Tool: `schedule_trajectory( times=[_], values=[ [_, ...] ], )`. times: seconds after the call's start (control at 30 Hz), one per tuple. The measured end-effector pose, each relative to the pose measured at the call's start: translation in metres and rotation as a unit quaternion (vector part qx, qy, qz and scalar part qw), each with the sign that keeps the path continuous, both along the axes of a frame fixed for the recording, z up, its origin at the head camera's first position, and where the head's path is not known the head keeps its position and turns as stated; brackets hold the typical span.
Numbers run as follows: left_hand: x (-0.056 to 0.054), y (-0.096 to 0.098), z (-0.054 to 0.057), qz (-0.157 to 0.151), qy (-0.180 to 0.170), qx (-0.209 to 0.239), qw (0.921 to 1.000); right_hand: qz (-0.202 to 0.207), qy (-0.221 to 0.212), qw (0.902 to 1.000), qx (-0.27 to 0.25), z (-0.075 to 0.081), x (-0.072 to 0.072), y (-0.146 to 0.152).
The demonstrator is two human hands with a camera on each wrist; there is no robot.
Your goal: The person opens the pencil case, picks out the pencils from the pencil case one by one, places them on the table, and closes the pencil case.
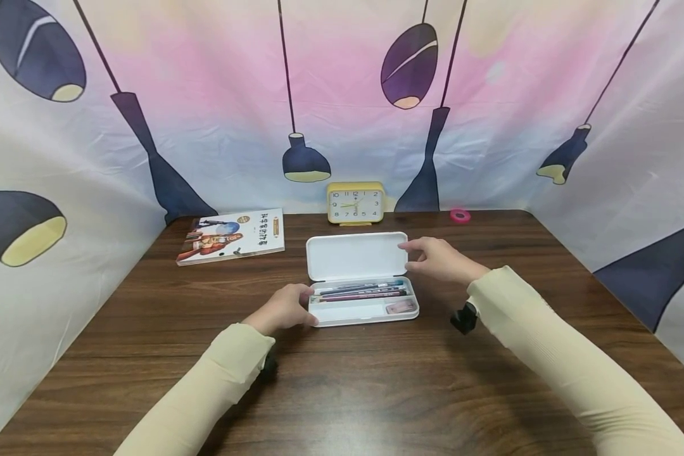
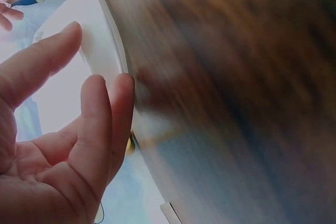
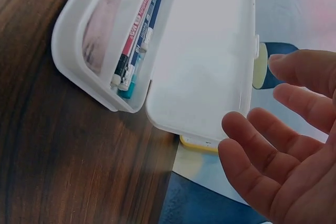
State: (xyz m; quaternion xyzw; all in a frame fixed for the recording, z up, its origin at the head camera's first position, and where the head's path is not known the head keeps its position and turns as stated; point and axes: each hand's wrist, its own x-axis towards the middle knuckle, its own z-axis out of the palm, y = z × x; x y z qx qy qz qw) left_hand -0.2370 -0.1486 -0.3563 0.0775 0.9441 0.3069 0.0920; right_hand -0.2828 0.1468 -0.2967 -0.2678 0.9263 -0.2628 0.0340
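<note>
A white pencil case (image 1: 353, 320) lies on the table with its lid (image 1: 356, 256) raised. Inside are several pencils (image 1: 359, 293) along the back and a pinkish eraser (image 1: 400, 307) in the front right compartment. My left hand (image 1: 282, 308) is at the case's left end, its fingertips (image 2: 125, 80) right at the white edge, thumb and fingers apart. My right hand (image 1: 441, 258) is beside the raised lid's right edge, fingers spread and relaxed. In the right wrist view the fingertips (image 3: 231, 121) overlap the lid's border, and nothing lies between them and the thumb.
Behind the lid a yellow alarm clock (image 1: 356, 202) stands near the table's back edge. A book (image 1: 234, 236) with an illustrated cover lies at the back left. A pink ring-shaped item (image 1: 460, 216) is at the back right. Printed cloth (image 1: 228, 126) hangs around the table.
</note>
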Motion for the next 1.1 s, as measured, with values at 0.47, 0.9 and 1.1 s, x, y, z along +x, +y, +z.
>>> schedule_trajectory(
  times=[0.47, 0.9, 1.1],
  values=[
    [-0.001, 0.0, 0.002, 0.003, -0.01, -0.001, 0.9999, 0.019, -0.054, 0.9979, 0.03, -0.01, 0.01, -0.006],
    [-0.003, 0.0, 0.001, -0.008, -0.015, 0.006, 0.9998, 0.045, -0.01, 0.9926, 0.112, -0.022, 0.006, -0.025],
    [-0.003, -0.001, 0.001, -0.004, -0.022, 0.001, 0.9997, 0.07, 0.033, 0.982, 0.172, -0.026, 0.006, -0.041]
  ],
)
